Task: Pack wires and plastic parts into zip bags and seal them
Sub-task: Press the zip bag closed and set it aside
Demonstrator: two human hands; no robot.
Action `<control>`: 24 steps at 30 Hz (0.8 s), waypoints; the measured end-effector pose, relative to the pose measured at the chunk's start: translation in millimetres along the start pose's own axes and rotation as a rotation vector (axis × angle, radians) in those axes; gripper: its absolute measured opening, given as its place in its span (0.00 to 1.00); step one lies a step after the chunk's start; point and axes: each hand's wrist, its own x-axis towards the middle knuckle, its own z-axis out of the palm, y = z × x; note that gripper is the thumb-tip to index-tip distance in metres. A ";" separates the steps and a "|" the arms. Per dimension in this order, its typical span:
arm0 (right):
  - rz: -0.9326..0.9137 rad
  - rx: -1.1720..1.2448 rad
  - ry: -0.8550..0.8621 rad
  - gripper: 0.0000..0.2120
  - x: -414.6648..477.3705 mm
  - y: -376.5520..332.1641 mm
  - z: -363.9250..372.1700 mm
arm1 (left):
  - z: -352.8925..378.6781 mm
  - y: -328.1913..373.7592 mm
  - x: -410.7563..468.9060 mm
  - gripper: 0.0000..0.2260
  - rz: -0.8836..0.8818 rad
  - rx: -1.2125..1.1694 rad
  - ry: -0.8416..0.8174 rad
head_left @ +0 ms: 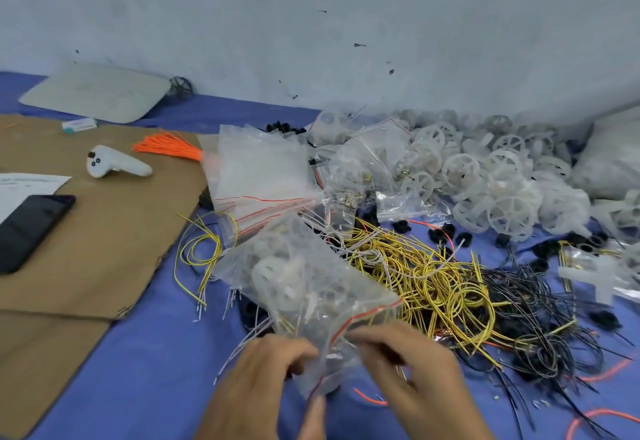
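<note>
Gripping the zip bag point(311, 284) at its mouth with both hands, low centre over the blue cloth point(156, 363). The left hand point(263, 384) is pinching the near corner, fingers curled onto the plastic. The right hand point(408, 367) is pinching the red seal strip just beside it. The bag is holding white plastic parts plus a few thin wires, but blur is smearing the contents, so I'm not counting pieces. Can't tell whether the seal is closed. The bottom edge is cutting off both forearms. Behind the bag a stack of empty bags point(256, 169) is lying just right of the cardboard point(104, 249). Further right the yellow wires point(426, 277) are tangling into the black wires point(540, 304), and the white plastic wheels point(491, 180) are piling up against the wall point(346, 24). On text: the paper point(31, 185) at the left edge is carrying print too blurred to read, and the dark-screened phone point(31, 228) is covering its lower part. The label on the small box point(79, 124) is also illegible. The white controller point(114, 162) and orange wires point(169, 147) are sitting on the cardboard, the orange ends hiding behind the bag stack.
</note>
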 end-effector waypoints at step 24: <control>0.089 0.350 0.077 0.09 109.7 -110.0 -120.7 | -103.9 41.1 105.2 0.05 0.016 -0.510 0.382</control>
